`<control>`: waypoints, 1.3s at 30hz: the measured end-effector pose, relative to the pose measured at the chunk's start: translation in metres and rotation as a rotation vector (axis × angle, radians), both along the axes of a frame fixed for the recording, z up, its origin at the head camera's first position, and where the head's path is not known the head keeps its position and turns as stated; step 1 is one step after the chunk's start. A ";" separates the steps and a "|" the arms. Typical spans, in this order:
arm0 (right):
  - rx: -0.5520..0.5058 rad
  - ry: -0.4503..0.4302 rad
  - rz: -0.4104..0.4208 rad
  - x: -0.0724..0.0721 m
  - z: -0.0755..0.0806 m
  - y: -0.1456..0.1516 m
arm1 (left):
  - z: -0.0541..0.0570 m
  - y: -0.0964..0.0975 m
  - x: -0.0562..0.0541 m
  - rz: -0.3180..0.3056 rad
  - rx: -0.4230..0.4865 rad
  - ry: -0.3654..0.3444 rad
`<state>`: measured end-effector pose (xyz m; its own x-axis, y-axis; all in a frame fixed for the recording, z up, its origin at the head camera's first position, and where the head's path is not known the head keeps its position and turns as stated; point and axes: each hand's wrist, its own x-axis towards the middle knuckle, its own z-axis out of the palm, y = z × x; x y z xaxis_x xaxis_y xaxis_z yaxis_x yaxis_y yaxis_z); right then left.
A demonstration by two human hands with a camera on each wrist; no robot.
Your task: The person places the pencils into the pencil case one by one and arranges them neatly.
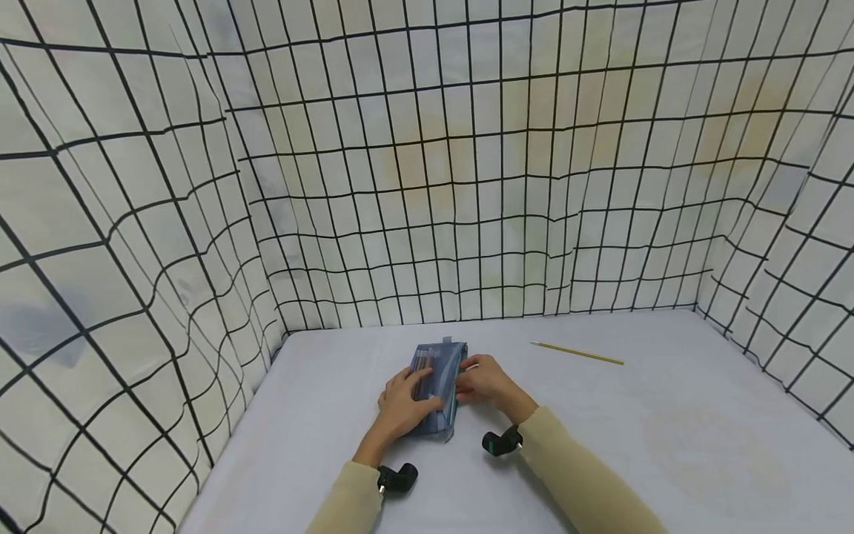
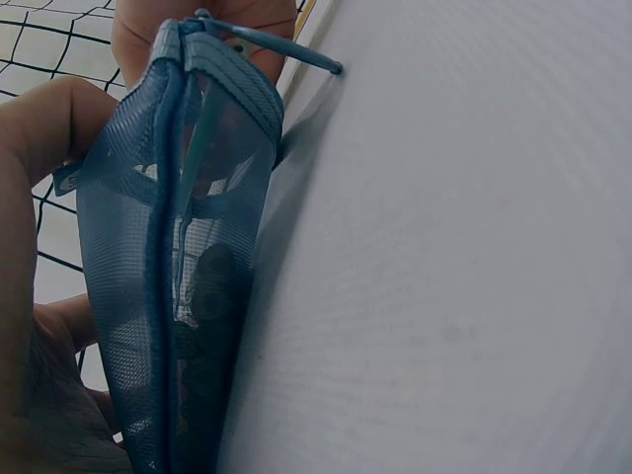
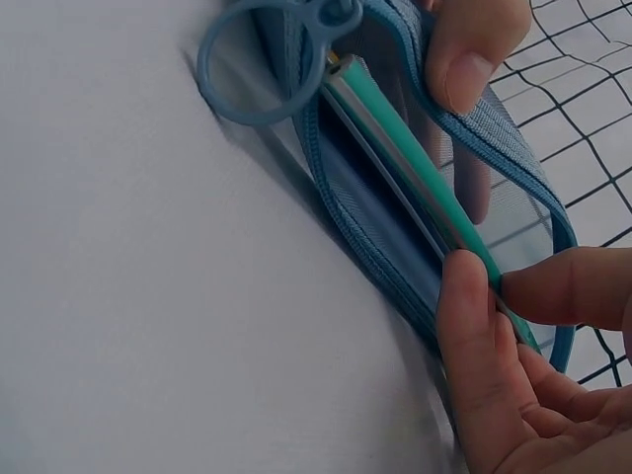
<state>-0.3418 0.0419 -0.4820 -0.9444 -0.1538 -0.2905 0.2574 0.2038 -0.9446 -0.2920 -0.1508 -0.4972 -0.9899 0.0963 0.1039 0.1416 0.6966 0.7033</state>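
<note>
A blue mesh pencil case (image 1: 437, 389) lies on the white table. My left hand (image 1: 400, 406) grips it from the left, with the thumb over its top face. In the right wrist view the zipped side gapes, and a blue ring pull (image 3: 259, 114) hangs at one end. My right hand (image 3: 553, 385) pinches a green-and-grey pencil (image 3: 425, 173) between thumb and fingers inside that opening. Several slim pencils (image 1: 422, 362) show through the mesh. The left wrist view shows the case (image 2: 123, 257) end-on, with the left hand (image 2: 49, 385) beside it.
A yellow pencil (image 1: 580, 352) lies on the table (image 1: 667, 415) to the right, beyond my right hand. White walls with a black grid (image 1: 427, 170) enclose the table at the back and both sides. Black cameras (image 1: 398, 478) sit on both wrists.
</note>
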 end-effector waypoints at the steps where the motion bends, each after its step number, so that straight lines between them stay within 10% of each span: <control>1: -0.002 0.002 0.001 0.000 0.000 0.000 | 0.000 0.000 0.000 0.000 0.002 -0.001; 21: 0.069 0.077 0.009 0.002 0.000 0.001 | -0.002 -0.002 0.002 -0.012 0.018 0.014; 32: 0.661 0.396 0.171 0.013 0.001 -0.012 | -0.001 -0.003 0.002 -0.012 0.027 0.026; 39: 0.716 0.393 0.143 0.011 0.004 -0.013 | -0.001 -0.002 0.002 -0.019 0.033 0.033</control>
<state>-0.3309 0.0290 -0.4781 -0.9829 -0.1835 -0.0164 -0.1387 0.7957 -0.5896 -0.2903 -0.1531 -0.4986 -0.9840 0.1112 0.1395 0.1779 0.6699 0.7209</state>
